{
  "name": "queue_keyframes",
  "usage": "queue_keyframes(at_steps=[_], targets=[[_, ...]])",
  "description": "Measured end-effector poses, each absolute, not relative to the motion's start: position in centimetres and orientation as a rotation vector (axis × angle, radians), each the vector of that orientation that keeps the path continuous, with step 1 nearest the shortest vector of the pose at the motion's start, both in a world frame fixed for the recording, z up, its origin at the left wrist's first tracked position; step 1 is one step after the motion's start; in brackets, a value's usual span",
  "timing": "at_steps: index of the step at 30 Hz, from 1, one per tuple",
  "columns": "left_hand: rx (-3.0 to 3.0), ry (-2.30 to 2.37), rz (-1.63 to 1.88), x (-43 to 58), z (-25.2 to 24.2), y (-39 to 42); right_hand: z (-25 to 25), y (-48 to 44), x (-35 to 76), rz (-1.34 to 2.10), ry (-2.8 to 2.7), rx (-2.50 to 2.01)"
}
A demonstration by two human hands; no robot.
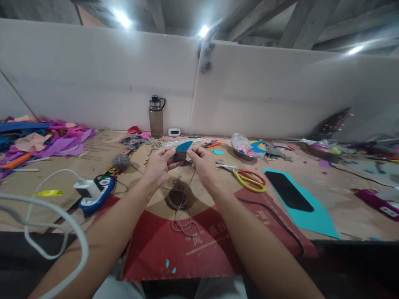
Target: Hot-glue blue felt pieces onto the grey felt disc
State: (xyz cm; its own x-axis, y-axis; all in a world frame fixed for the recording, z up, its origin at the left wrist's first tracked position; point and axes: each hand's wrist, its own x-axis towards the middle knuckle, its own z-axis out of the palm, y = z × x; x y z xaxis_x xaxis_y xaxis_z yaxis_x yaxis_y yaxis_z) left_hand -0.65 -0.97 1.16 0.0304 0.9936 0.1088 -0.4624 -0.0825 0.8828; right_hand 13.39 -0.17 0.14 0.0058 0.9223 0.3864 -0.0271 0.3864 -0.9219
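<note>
My left hand (159, 167) is closed on a small dark piece with a blue pointed top (183, 146), held up over the middle of the table. At the right edge of this piece, my right hand (202, 164) pinches with thumb and fingers; a thin grey-brown cord runs down from there. Below both hands, a coil of cord (177, 198) lies on the cardboard, with loose loops (185, 226) trailing onto its red part (174, 253). What exactly the right fingertips grip is too small to tell.
Scissors with red and yellow handles (249, 180) lie right of my hands, then a black phone (289, 191) on turquoise sheet. Grey yarn ball (121, 162) and blue power strip (97, 197) sit left. A bottle (156, 118) stands behind; a white cable (82, 253) loops at front left.
</note>
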Motion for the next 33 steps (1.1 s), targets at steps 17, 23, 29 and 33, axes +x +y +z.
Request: queue_keyframes(at_steps=[17,23,29,33], targets=[[1.000,0.715,1.305,-1.29,1.24,-0.62,0.43,-0.66,13.67,1.191,-1.277,-0.810],[1.011,0.685,1.308,-1.20,1.56,-0.80,0.37,-0.38,13.95,1.177,-1.218,-0.816],[1.045,0.635,1.332,-1.37,1.82,-0.93,0.24,-0.30,13.98,1.150,-1.216,-0.803],[1.052,0.701,1.368,-1.46,1.71,-0.79,0.27,-0.57,13.70,1.069,-1.290,-0.832]])
